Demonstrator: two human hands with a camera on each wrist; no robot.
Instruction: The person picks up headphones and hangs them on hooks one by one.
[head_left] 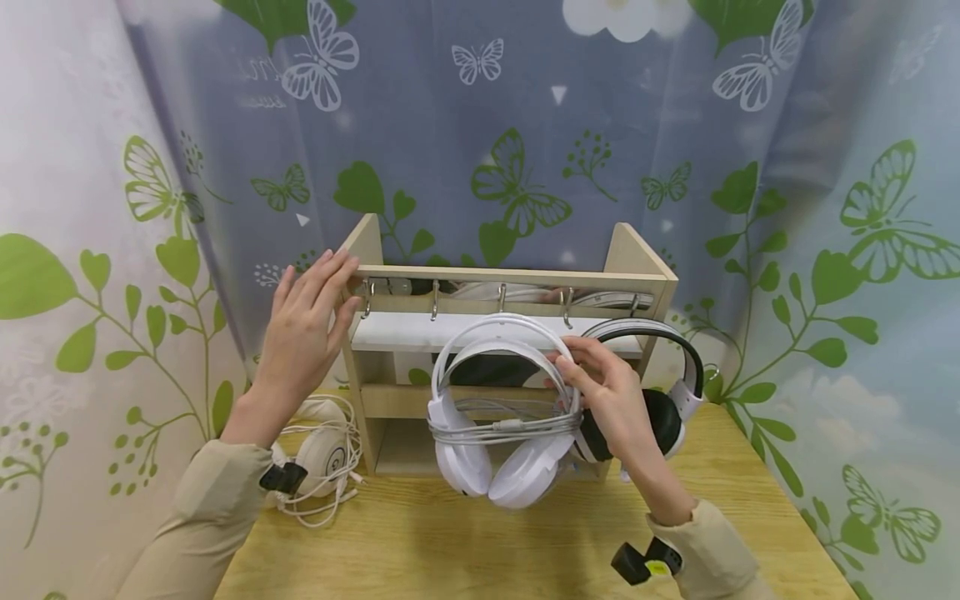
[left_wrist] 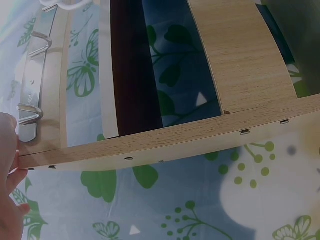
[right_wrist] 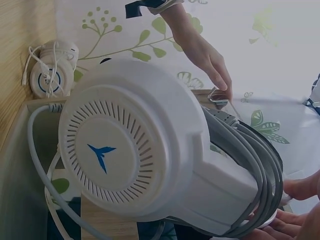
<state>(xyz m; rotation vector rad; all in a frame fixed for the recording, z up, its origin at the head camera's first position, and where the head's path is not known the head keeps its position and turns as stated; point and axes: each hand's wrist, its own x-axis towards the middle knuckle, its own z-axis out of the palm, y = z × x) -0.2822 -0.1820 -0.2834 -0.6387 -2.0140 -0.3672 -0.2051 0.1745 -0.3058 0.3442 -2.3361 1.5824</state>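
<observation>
My right hand [head_left: 611, 392] pinches the headband of white headphones [head_left: 528, 475] between thumb and fingers, on the band's right side. Grey cable is wound around both sides of the band, and the ear cups hang downward. In the right wrist view, one ear cup [right_wrist: 120, 140] with a blue mark fills the middle. The top of the band is close to the middle hook [head_left: 502, 296] of a wooden rack [head_left: 487, 273]. With extended fingers, my left hand [head_left: 303, 329] rests against the rack's upper left corner, beside the leftmost hook [head_left: 367, 298].
Black-and-white headphones [head_left: 663, 425] hang at the rack's right end, partly behind my right hand. On the table [head_left: 480, 550], left of the rack, lie other white headphones [head_left: 322, 458] with tangled cable. A patterned curtain [head_left: 420, 108] stands behind.
</observation>
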